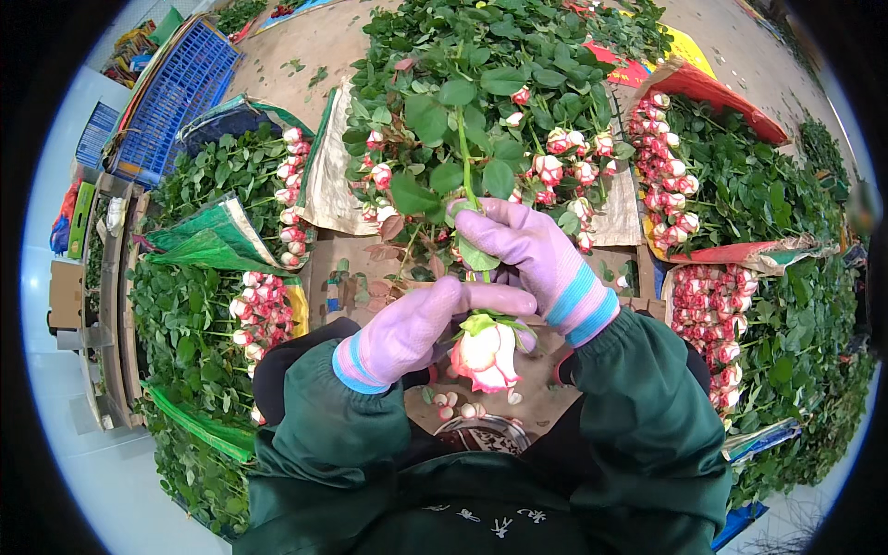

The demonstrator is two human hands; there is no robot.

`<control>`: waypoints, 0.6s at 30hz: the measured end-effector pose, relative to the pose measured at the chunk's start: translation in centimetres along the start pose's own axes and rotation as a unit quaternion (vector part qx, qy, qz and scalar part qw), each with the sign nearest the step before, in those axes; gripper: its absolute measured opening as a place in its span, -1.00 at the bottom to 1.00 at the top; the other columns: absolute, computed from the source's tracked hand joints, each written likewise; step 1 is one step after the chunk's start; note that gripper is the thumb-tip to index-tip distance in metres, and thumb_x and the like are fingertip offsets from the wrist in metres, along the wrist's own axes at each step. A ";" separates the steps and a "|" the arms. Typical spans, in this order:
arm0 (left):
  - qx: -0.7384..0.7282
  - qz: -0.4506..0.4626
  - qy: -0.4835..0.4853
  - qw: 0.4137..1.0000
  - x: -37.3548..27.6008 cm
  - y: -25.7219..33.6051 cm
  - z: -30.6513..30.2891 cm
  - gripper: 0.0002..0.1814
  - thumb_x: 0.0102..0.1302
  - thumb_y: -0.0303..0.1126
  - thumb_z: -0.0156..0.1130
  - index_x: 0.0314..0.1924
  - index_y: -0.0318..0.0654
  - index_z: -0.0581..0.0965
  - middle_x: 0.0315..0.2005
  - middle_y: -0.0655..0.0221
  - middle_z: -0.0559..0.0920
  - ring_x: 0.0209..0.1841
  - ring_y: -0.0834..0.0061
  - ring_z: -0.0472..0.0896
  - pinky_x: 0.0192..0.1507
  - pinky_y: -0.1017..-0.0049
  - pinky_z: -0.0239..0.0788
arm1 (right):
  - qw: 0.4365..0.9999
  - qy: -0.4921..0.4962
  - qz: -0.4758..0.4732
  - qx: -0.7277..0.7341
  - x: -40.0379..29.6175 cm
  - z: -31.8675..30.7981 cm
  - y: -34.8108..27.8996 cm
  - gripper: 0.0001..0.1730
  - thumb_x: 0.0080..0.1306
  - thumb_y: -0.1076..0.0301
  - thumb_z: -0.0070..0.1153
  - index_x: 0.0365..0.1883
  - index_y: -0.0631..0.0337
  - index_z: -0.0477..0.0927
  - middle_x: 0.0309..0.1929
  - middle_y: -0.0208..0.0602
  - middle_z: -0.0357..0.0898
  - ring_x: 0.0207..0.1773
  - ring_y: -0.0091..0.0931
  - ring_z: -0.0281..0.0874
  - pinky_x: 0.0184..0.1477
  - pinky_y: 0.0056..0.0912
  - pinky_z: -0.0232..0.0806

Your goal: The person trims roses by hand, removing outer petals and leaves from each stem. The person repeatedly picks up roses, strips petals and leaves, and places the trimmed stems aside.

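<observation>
A single cut rose [484, 354], white with pink-red petal edges, hangs head down in front of me. Its green leafy stem [465, 156] points away, over the heap. Both hands wear lilac gloves with blue-striped cuffs. My right hand [517, 243] grips the stem between thumb and fingers, a little above the bloom. Around the stem just behind the flower head, my left hand [437, 319] is curled, its index finger stretched across; its other fingers are partly hidden. Beyond my hands lies a large heap of leafy roses [548, 166] on pale woven cloth [336, 187].
Rose bundles with heads lined up lie at left [291, 198] and right [666, 173], parted by green cloth [208, 236] and red cloth [721, 97]. Blue plastic crates [173, 97] stand far left. Loose petals [458, 406] lie beside a round metal-rimmed container [517, 433] between my legs.
</observation>
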State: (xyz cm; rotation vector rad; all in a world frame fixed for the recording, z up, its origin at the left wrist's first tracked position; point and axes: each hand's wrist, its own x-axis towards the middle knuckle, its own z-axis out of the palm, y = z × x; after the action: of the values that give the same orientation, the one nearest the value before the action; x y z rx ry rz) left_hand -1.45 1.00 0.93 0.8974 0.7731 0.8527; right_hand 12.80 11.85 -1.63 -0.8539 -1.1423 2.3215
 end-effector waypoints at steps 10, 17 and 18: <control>-0.052 0.084 0.026 0.995 -2.3 -1.9 -2.9 -0.28 0.47 0.12 -0.20 0.29 -0.44 0.29 0.22 0.22 0.41 0.14 0.46 0.43 0.21 0.41 0.21 | 0.984 -0.108 -0.085 0.112 0.7 1.9 -1.6 -0.39 0.41 0.20 0.01 0.34 0.28 0.21 -0.44 -0.48 0.44 -0.39 -0.65 0.41 -0.30 -0.62 0.32; 0.003 0.174 0.025 0.984 -2.0 -0.9 0.5 -0.38 0.49 -0.06 -0.15 0.32 -0.45 0.25 0.19 0.23 0.44 0.19 0.50 0.39 0.25 0.48 0.14 | 0.956 -0.149 -0.146 0.208 -0.2 2.1 -1.1 -0.29 0.43 0.16 -0.02 0.42 0.25 0.03 -0.37 -0.53 0.45 -0.39 -0.59 0.38 -0.28 -0.52 0.26; -0.010 0.145 0.016 0.989 -2.3 -1.1 0.5 -0.41 0.50 -0.10 -0.16 0.31 -0.45 0.25 0.17 0.21 0.46 0.21 0.49 0.38 0.26 0.50 0.12 | 0.949 -0.157 -0.152 0.228 -0.3 2.4 -0.8 -0.29 0.43 0.14 -0.02 0.42 0.22 0.03 -0.36 -0.54 0.46 -0.37 -0.58 0.38 -0.27 -0.47 0.25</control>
State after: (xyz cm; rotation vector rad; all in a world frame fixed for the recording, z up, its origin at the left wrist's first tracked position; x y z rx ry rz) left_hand -1.78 -1.58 0.68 0.9938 0.6689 1.1302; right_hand 11.44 10.83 0.25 -0.1315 -0.7287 2.3578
